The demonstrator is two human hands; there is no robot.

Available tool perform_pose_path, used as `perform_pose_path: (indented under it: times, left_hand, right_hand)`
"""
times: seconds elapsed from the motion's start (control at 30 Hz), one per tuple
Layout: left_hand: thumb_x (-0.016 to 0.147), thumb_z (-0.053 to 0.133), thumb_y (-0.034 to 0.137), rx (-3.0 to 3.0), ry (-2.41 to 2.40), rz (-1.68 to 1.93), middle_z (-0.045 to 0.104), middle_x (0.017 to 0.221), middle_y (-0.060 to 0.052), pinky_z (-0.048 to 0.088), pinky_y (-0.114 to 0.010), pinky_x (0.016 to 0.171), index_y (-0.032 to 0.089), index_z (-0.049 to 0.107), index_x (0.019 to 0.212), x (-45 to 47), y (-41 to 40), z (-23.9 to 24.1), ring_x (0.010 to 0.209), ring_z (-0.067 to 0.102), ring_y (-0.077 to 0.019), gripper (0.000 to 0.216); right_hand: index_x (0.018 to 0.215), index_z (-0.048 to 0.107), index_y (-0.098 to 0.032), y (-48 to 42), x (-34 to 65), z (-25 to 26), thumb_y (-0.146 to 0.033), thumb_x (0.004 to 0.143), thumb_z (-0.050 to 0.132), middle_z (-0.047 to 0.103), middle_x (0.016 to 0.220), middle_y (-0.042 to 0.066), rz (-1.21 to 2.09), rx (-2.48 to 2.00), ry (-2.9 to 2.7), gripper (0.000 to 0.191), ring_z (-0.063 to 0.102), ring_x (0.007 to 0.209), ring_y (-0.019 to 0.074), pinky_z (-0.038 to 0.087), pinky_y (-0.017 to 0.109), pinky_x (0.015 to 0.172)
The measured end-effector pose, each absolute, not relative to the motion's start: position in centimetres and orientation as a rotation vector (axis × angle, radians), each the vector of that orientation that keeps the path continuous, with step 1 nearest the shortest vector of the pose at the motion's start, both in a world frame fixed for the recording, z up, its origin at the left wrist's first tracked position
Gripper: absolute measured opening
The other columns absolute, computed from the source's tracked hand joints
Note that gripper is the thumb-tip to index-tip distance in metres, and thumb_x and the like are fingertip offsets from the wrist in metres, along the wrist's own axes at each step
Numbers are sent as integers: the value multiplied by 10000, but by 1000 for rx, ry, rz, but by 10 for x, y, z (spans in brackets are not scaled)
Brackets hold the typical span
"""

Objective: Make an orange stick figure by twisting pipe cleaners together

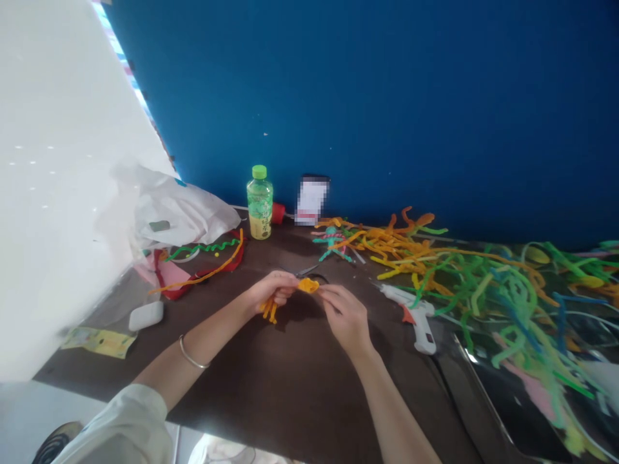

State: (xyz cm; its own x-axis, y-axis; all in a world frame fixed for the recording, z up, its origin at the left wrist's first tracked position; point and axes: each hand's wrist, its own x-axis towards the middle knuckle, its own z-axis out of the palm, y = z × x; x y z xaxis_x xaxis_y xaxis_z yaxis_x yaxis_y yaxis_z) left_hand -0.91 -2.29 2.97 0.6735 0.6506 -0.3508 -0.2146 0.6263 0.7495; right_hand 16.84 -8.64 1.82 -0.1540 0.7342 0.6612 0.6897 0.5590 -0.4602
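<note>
Over a dark brown table (290, 380), my left hand (271, 290) is closed round a bundle of orange pipe cleaners (269, 309) whose ends hang below the fist. My right hand (344, 312) pinches the bent orange loop (308, 285) at the top of the same bundle. Both hands meet at that loop. A silver bangle (192, 356) sits on my left wrist. Just beyond the hands lies a pair of scissors (307, 272), partly hidden.
A white glue gun (416, 316) lies right of my right hand. Heaps of orange, green and blue pipe cleaners (483, 283) cover the right side. A green-capped bottle (260, 203), white plastic bag (169, 209), red felt (178, 277) and white case (146, 315) lie left. Blue wall (387, 96) behind.
</note>
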Motion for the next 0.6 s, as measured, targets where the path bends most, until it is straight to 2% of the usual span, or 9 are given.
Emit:
perform_pose_path:
  times: [0.2, 0.37, 0.5, 0.6]
  left_hand:
    - [591, 683, 298, 996, 693, 504, 325, 407, 84, 122, -151, 349, 125, 521, 584, -14, -23, 30, 344, 222, 1, 237]
    - [609, 659, 369, 1357, 815, 505, 439, 466, 42, 238, -167, 369, 130, 580, 604, -14, -23, 22, 386, 343, -30, 252]
    - [648, 622, 341, 1616, 819, 598, 555, 564, 1, 353, -181, 472, 129, 598, 616, -10, -24, 17, 486, 459, -61, 215]
    - [670, 593, 330, 1732, 871, 662, 577, 580, -2, 365, -181, 495, 132, 602, 622, -8, -27, 15, 501, 474, -70, 204]
  right_hand:
    - [917, 653, -221, -85, 176, 13, -66, 788, 448, 675, 858, 39, -60, -1223, -1954, 287, 609, 783, 163, 456, 302, 690]
    - [908, 649, -196, -84, 179, 13, -128, 797, 509, 689, 859, 49, -150, -1248, -1997, 191, 614, 777, 167, 435, 303, 695]
    - [865, 647, -184, -84, 180, 16, -150, 795, 530, 690, 817, 46, -198, -1285, -2017, 141, 608, 757, 173, 409, 307, 689]
    - [834, 645, -190, -84, 180, 16, -150, 798, 523, 687, 799, 40, -208, -1302, -2017, 134, 602, 748, 167, 392, 311, 702]
